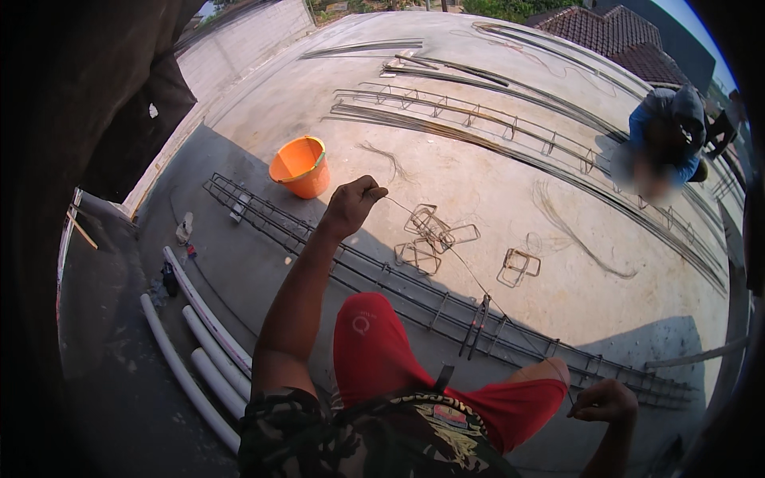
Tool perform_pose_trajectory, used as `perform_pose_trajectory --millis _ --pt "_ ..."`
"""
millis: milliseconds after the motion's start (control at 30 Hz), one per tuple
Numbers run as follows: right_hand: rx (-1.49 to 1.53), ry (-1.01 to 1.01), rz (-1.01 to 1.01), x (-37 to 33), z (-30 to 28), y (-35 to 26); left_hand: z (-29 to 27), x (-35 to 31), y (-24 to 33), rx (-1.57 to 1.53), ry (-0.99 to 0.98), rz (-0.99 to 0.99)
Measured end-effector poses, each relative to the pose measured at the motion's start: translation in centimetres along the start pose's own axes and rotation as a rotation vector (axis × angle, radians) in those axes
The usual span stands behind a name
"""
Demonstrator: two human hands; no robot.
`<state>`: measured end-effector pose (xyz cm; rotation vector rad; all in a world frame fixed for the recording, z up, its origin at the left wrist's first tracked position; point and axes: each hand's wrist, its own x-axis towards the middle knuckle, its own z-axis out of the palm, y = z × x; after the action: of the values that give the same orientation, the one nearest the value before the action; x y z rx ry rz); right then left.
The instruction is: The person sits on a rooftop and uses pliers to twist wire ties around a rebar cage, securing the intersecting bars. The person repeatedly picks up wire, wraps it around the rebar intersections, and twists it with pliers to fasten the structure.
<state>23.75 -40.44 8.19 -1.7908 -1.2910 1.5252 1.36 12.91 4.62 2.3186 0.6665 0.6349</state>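
Note:
My left hand (351,209) is raised over the slab with its fingers pinched on one end of a thin tie wire (466,267). The wire slants down to the right, over the rebar cage (422,299). My right hand (607,401) is closed low at the right, beside my knee, with a thin piece of wire at its fingertips. A pair of dark long-handled pincers (476,325) lies across the cage. Beyond the cage are a heap of bent rectangular stirrups (430,231) and a smaller group of stirrups (518,267).
An orange bucket (301,167) stands past the cage. White pipes (209,348) lie at my left. Long steel bars (478,142) and another cage (470,111) stretch across the far slab. Loose wires (578,231) lie nearer. A person in blue (669,135) crouches at the far right.

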Motion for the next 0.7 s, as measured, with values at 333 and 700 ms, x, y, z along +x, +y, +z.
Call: perform_pose_trajectory --millis 333,700 --pt "-0.616 0.995 0.201 -0.2 0.9 17.5 5.4 -0.3 4.0 -0.064 -0.322 -0.018" --pt "0.63 1.131 -0.111 0.4 -5.5 14.0 1.4 -2.6 7.1 0.079 -0.173 -0.233"
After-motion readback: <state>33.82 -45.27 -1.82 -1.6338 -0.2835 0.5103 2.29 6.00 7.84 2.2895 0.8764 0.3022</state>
